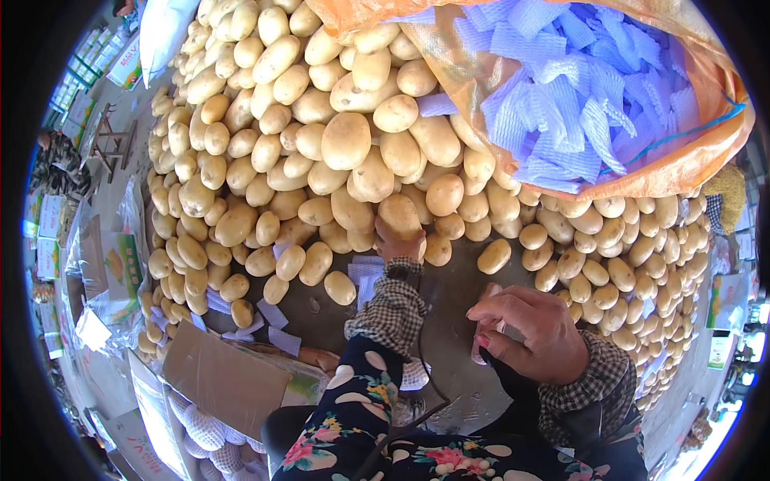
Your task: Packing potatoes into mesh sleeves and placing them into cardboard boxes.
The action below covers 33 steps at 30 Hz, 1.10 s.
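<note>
My left hand (398,245) reaches forward to the front of a large potato heap (289,156). Its fingers and thumb are around the lower end of a big oval potato (399,216), which still touches its neighbours. Nearer to me, over the dark floor, my right hand (535,333) hovers with thumb and fingers apart and nothing visible between them. Part of a pinkish shoe (479,349) shows behind those fingers. One potato (494,256) lies by itself between the two sides of the heap. Purple foam net sleeves (365,276) lie beyond my left wrist.
An orange woven sack (668,180) full of purple foam sleeves (541,90) rests on the heap. At lower left stands an open carton (225,367) holding potatoes in foam nets (207,427). A wooden stool (113,141) and another person (57,162) are at far left.
</note>
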Each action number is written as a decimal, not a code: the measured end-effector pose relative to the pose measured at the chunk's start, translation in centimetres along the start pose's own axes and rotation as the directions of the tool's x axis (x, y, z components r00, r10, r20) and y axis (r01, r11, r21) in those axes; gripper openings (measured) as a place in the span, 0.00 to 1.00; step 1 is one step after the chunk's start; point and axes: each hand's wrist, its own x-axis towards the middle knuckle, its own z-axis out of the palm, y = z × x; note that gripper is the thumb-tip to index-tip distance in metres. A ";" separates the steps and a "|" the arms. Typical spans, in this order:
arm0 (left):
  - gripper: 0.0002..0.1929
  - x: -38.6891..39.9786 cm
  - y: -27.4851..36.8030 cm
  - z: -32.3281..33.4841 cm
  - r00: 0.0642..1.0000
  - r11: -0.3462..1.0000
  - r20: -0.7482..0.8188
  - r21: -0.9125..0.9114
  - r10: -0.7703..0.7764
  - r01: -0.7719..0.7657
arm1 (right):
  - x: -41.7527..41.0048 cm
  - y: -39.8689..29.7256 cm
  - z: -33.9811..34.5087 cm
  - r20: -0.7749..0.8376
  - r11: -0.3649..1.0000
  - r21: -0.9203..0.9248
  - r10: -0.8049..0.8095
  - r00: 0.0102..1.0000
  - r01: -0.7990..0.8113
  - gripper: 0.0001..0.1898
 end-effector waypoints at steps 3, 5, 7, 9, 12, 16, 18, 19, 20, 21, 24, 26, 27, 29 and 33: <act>0.47 2.4 -4.0 -1.8 0.987 0.953 0.087 -0.282 0.137 -0.107 | 0.3 -0.4 -0.1 -0.023 0.998 0.029 -0.047 0.999 0.047 0.10; 0.36 4.1 -6.5 -4.0 0.685 0.506 0.722 -0.629 0.098 0.590 | 0.6 -0.5 -0.4 -0.077 0.989 -0.036 -0.146 0.986 0.143 0.09; 0.30 -0.5 -2.1 -5.7 0.630 0.310 0.765 -0.636 0.134 0.706 | 0.1 1.3 -1.7 -0.151 0.995 -0.082 -0.070 0.986 0.058 0.09; 0.33 -1.9 -0.3 -10.2 0.437 0.114 0.781 -0.534 0.446 0.838 | 0.1 2.2 -2.1 -0.296 0.975 -0.224 -0.071 0.953 0.003 0.09; 0.36 -4.5 4.0 -17.6 0.360 0.203 0.753 -0.540 0.551 0.817 | 0.9 3.9 -2.4 -0.434 0.854 -0.520 -0.250 0.865 -0.014 0.10; 0.42 -7.9 6.8 -24.5 0.226 0.321 0.763 -0.495 0.606 0.807 | 3.2 8.0 -4.9 -0.368 0.464 -0.878 -0.498 0.785 -0.117 0.13; 0.45 -10.1 6.1 -27.4 0.283 0.321 0.813 -0.485 0.509 0.813 | 3.9 10.0 -5.4 -0.305 0.324 -0.927 -0.363 0.880 -0.188 0.15; 0.45 -11.0 5.1 -28.4 0.309 0.319 0.805 -0.507 0.506 0.801 | 4.3 10.6 -5.6 -0.284 0.313 -0.932 -0.314 0.906 -0.184 0.16; 0.45 -12.1 3.9 -28.7 0.322 0.209 0.782 -0.491 0.535 0.846 | 4.4 11.4 -5.9 -0.278 0.298 -0.934 -0.259 0.925 -0.197 0.16; 0.45 -13.1 2.8 -29.4 0.352 0.092 0.755 -0.476 0.553 0.875 | 4.9 12.0 -5.9 -0.265 0.295 -0.935 -0.209 0.941 -0.198 0.17; 0.47 -15.1 1.8 -31.3 0.395 -0.013 0.710 -0.478 0.583 0.878 | 5.6 12.9 -6.0 -0.294 0.246 -0.940 -0.240 0.925 -0.235 0.18; 0.49 -16.1 0.7 -32.1 0.470 -0.175 0.752 -0.442 0.462 0.880 | 5.8 10.8 -6.1 -0.247 0.218 -0.952 -0.142 0.959 -0.213 0.22; 0.48 -16.1 0.5 -32.3 0.548 -0.121 0.681 -0.569 0.485 0.814 | 5.9 12.2 -6.9 -0.222 0.211 -0.961 -0.206 0.953 -0.179 0.22; 0.48 -15.5 1.1 -33.1 0.614 -0.074 0.630 -0.667 0.476 0.742 | 6.3 11.9 -7.1 -0.186 0.135 -0.977 -0.135 0.973 -0.168 0.23; 0.46 -13.5 0.7 -32.2 0.611 -0.053 0.533 -0.727 0.585 0.685 | 6.3 12.0 -7.6 -0.196 0.111 -0.977 -0.095 0.976 -0.185 0.20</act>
